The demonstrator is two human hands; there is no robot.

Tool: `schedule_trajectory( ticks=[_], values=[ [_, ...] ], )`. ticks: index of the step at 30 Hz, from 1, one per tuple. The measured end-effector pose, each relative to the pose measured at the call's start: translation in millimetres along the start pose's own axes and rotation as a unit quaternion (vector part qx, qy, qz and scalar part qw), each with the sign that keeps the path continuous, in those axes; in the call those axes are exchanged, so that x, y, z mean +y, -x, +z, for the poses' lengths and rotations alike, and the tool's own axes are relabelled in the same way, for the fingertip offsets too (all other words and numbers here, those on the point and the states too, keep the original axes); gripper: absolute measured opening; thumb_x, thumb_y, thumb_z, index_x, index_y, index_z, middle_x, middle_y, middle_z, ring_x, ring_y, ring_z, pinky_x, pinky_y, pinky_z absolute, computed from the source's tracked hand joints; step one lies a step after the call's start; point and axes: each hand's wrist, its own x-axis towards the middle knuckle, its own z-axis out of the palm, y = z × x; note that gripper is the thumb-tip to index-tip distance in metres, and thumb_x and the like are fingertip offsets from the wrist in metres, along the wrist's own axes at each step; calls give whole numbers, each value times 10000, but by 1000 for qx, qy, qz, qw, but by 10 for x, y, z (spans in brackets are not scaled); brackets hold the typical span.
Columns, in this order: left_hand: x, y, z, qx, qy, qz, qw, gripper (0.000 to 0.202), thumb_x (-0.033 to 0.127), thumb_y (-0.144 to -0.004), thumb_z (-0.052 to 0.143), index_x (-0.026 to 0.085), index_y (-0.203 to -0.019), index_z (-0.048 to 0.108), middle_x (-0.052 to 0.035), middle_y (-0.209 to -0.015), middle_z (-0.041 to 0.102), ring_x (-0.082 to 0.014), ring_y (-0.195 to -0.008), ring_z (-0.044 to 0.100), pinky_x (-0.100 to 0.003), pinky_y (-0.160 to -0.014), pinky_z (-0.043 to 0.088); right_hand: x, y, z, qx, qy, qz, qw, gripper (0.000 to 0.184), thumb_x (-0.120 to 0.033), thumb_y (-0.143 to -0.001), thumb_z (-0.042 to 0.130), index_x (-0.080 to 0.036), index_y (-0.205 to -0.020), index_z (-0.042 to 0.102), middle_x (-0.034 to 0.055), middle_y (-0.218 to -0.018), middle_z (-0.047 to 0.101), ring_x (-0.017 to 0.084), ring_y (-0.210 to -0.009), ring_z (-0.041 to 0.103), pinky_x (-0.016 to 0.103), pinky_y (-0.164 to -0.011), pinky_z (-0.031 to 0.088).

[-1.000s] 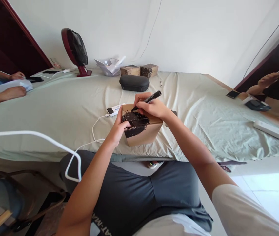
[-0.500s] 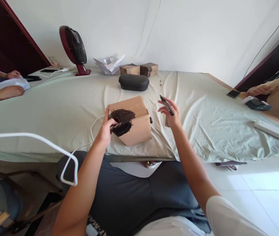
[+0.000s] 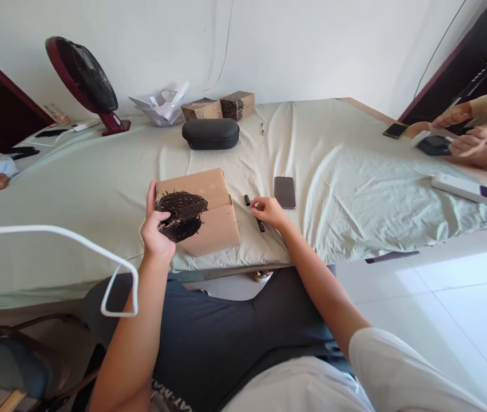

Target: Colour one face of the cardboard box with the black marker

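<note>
Phone [image 3: 285, 191] lies just beyond right hand [image 3: 269, 210], fingers closed on marker [image 3: 260, 222]; left hand [image 3: 157, 229] clamps black-scribbled box [image 3: 213, 223] near table [image 3: 355, 171] front edge.

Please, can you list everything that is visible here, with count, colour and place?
cloth: one, pale green, covering the work surface
cardboard box: one, brown with black scribbled patch, near front edge
marker: one, black, on cloth right of the box
small cap: one, black, between box and phone
phone: one, dark, right of the marker
case: one, black, middle of cloth
small boxes: two, brown, far edge
fan: one, dark red, far left
power strip: one, white, right edge
co-worker's hands: two, right edge
left hand: one, gripping the box's left side
right hand: one, fingers on the marker
</note>
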Motion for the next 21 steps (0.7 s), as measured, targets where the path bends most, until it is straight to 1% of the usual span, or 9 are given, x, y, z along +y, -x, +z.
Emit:
schedule_trajectory(
  ticks=[2,5,11,12,14,16,18,19,21],
  values=[
    [-6,7,16,-2,-13,10,1000,596,198,-803,571,297,-1382,673,70,-1469,661,-241,-1500,494,-369,-1298,360,-33,31,2,-34,31,-11,999,204,-224,-807,632,-184,-940,783,-11,-706,660,146,-675,561,268,-686,387],
    [2,5,19,-4,-11,10,1000,598,201,-797,577,286,-1382,665,59,-1469,661,-253,-1491,498,-381,-1288,368,-53,35,32,-59,73,-16,995,227,-228,-812,649,-197,-977,802,-1,-749,685,157,-708,588,272,-660,363],
    [-9,-25,4,-12,-31,12,999,577,232,-775,584,292,-1342,670,46,-1430,677,-248,-1459,529,-375,-1267,387,-72,-1,104,-50,161,22,985,296,-294,-946,636,-240,-1179,810,52,-955,782,222,-895,680,293,-706,389],
    [-13,-32,1,-9,-43,15,999,563,250,-762,586,307,-1314,682,46,-1435,674,-251,-1456,538,-374,-1255,407,-82,-13,111,-49,168,31,984,332,-317,-964,640,-249,-1256,784,58,-992,790,233,-927,692,294,-719,403],
    [-17,-47,-8,-3,-64,13,998,556,286,-734,590,339,-1278,693,47,-1460,662,-259,-1458,548,-377,-1227,452,-115,-59,129,-42,179,58,981,490,-375,-977,667,-258,-1453,661,73,-1048,798,264,-984,709,301,-739,435],
    [-16,-58,-19,0,-72,2,997,583,299,-709,599,357,-1282,691,49,-1484,650,-263,-1465,550,-380,-1218,470,-166,-139,169,-30,199,101,974,652,-469,-968,700,-211,-1545,540,119,-1113,798,315,-1051,717,327,-761,471],
    [-12,-64,-31,-3,-66,-5,998,605,287,-693,608,356,-1289,691,52,-1485,652,-259,-1474,544,-370,-1229,461,-228,-239,237,-21,224,142,964,624,-523,-980,683,-149,-1465,565,189,-1183,782,363,-1104,716,365,-801,500],
    [-10,-65,-37,-4,-64,-4,998,603,282,-692,610,354,-1285,696,52,-1479,658,-256,-1477,543,-364,-1234,456,-257,-286,278,-19,234,156,959,542,-504,-1006,651,-130,-1394,597,219,-1209,771,376,-1120,717,382,-825,507],
    [-11,-66,-49,-9,-72,4,997,595,291,-706,606,354,-1290,699,51,-1480,659,-256,-1481,540,-361,-1233,458,-302,-356,355,-14,241,169,956,362,-392,-1059,565,-116,-1282,634,251,-1222,759,380,-1126,724,401,-863,508]
  ],
)
